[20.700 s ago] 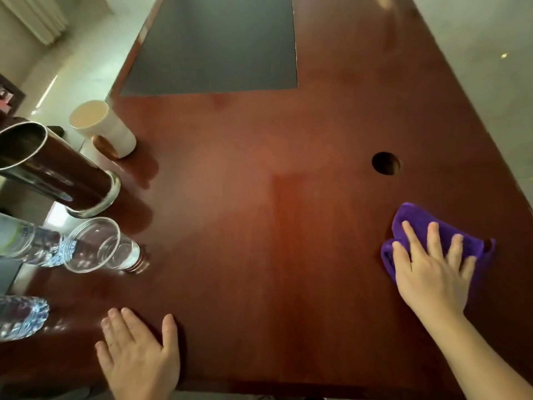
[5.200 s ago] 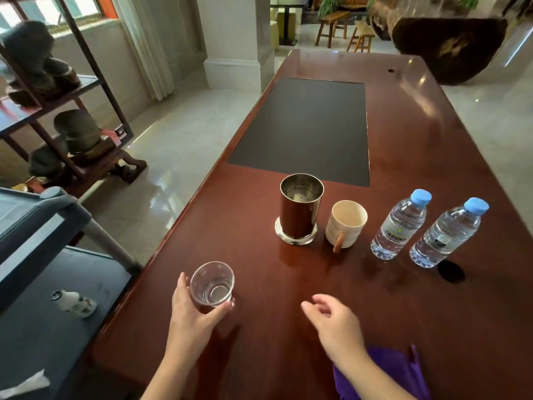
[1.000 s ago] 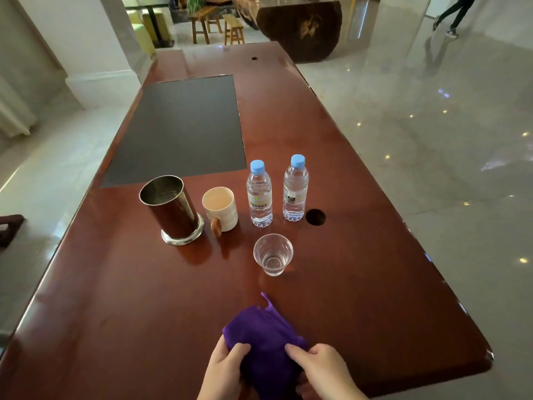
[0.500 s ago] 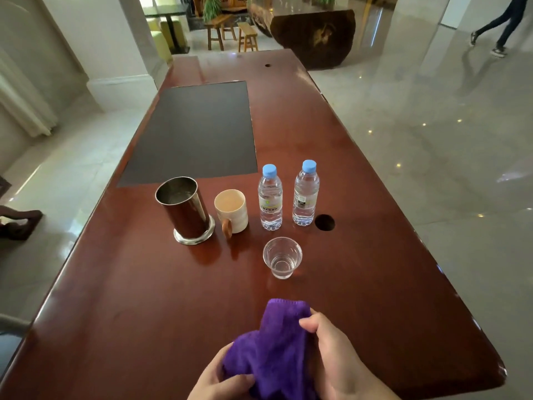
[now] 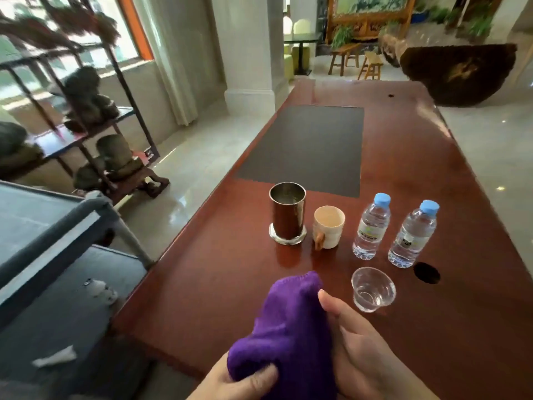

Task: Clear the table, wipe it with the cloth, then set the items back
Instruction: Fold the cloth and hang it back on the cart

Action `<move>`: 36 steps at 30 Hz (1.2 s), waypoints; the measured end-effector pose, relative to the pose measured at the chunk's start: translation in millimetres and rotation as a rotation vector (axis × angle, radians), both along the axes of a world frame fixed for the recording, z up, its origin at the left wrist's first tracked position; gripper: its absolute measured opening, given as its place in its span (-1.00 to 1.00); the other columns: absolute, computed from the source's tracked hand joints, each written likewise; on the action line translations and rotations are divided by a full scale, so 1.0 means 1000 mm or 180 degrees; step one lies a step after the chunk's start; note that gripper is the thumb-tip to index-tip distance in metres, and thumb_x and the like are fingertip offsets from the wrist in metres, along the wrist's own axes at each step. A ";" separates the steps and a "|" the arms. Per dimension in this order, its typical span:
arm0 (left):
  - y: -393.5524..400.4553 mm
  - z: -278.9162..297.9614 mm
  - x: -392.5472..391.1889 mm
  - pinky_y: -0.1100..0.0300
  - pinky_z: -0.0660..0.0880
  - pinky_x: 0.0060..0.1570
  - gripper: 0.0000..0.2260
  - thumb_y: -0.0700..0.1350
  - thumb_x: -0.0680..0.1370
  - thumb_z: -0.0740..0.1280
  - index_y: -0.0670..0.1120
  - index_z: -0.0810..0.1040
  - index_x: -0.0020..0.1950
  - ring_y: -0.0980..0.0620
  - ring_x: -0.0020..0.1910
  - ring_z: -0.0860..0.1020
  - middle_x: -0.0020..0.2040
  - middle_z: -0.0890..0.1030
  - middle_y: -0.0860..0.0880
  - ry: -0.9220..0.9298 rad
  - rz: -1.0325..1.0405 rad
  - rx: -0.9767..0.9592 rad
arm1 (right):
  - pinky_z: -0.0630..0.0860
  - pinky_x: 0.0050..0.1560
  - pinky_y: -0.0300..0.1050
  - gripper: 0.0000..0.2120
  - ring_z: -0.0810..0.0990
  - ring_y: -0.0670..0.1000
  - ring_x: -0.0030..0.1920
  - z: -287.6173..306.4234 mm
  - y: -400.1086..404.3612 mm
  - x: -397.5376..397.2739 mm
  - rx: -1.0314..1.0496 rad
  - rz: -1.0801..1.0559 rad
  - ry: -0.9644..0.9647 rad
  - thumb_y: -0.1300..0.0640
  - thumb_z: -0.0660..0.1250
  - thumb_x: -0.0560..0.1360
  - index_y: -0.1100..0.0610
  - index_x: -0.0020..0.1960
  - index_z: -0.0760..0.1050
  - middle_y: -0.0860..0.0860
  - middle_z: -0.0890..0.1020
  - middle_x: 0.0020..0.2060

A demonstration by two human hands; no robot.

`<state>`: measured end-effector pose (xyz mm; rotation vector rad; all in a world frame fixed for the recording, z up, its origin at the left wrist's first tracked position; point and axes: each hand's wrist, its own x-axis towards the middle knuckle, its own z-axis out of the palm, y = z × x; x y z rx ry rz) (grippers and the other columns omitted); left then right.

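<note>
Both hands, left hand [image 5: 245, 379] and right hand [image 5: 363, 359], gripped the bunched purple cloth [image 5: 284, 336]. The metal canister [image 5: 287, 213], mug [image 5: 328, 226], two water bottles [image 5: 372, 226] and plastic cup [image 5: 373, 288] stood on the table [image 5: 219, 284]; the task appeared nearly complete.

Left of the table stand a grey cart [image 5: 66, 226] and a shelf [image 5: 95, 131] of dark stones, with wooden stools [image 5: 357, 62] and a pillar [image 5: 253, 50] beyond.

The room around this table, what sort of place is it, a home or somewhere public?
Probably public: a hotel lobby or tea house lounge. The long wooden table stands on polished stone floor, a display shelf holds ornamental stones, and wooden stools sit before a large painted screen.
</note>
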<state>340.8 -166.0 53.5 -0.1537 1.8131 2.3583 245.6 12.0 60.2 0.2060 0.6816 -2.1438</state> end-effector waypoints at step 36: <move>-0.375 0.077 0.108 0.13 0.60 -0.02 -0.68 -0.38 0.50 0.34 -0.10 0.57 0.18 -0.04 0.05 0.66 0.07 0.70 -0.08 -0.0093 0.2967 -0.0175 | 0.62 0.07 0.06 -0.59 0.65 0.14 0.06 0.065 -0.516 -0.005 0.0122 0.3009 0.2120 0.28 0.20 0.53 -0.01 0.29 0.54 0.16 0.65 0.15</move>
